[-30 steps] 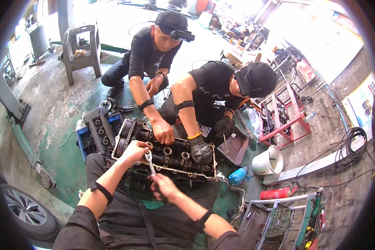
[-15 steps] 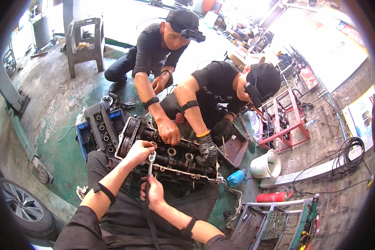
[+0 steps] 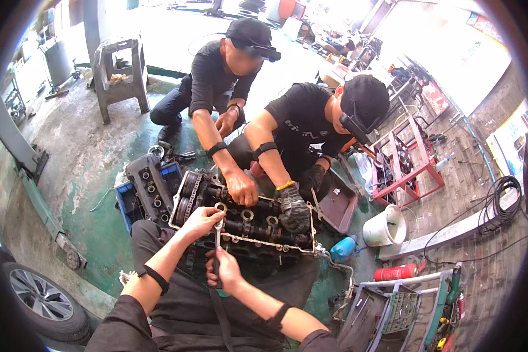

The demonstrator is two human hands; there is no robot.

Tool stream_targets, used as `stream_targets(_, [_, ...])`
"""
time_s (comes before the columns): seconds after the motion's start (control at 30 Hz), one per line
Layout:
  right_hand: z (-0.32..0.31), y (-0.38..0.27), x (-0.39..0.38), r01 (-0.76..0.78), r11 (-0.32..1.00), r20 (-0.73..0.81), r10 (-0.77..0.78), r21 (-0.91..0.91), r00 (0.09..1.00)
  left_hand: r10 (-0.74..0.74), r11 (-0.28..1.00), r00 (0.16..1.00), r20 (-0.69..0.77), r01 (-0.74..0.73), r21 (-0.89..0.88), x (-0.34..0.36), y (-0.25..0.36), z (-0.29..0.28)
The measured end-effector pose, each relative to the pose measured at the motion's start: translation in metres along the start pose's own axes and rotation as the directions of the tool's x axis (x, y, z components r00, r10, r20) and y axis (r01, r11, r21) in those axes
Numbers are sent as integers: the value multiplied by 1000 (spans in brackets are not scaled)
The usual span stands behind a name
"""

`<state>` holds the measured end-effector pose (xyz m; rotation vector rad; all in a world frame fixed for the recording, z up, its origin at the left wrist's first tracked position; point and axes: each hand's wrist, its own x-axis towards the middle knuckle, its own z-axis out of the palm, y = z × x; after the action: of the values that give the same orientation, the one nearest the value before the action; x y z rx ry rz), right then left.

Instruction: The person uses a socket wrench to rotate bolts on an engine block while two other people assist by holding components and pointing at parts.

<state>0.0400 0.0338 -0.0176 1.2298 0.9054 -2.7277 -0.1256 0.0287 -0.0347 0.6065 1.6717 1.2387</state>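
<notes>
An engine's cylinder head (image 3: 258, 226) with camshafts and a timing chain lies in front of my knees. My right hand (image 3: 227, 271) is wrapped round the dark handle of a ratchet wrench (image 3: 218, 239), whose metal head points away from me over the engine's near edge. At that head, my left hand (image 3: 200, 223) has its fingers closed, close beside a round bearing cap; the fingertips' exact hold is partly hidden. Across the engine, one co-worker's bare hand (image 3: 242, 189) reaches onto the camshaft area. Another person's gloved hand (image 3: 294, 210) rests on its right end.
Left of the engine, a valve cover (image 3: 148, 179) leans on a blue crate (image 3: 126, 204). A brown tray (image 3: 338, 202), white bucket (image 3: 385, 226), blue bottle (image 3: 343, 249) and red extinguisher (image 3: 395, 272) stand to the right. A tool cart (image 3: 387, 314) is at the lower right.
The whole view has shifted slightly, with the scene sitting a little lower and further right. Both my hands stay at the ratchet wrench, and the co-workers' hands keep to the engine.
</notes>
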Motion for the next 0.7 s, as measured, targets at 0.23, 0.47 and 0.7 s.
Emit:
stream_targets(0.23, [-53, -88, -12, -92, 862, 68, 145, -499, 987, -49, 989, 997, 60, 57, -139, 5, -2, -7])
stream_targets(0.47, [-13, -10, -7, 17, 994, -13, -18, -111, 1000, 69, 997, 996, -64, -70, -16, -1, -3, 2])
stream_targets(0.7, [48, 28, 12, 226, 967, -215, -197, 118, 956, 198, 951, 974, -113, -163, 264, -6, 21, 7])
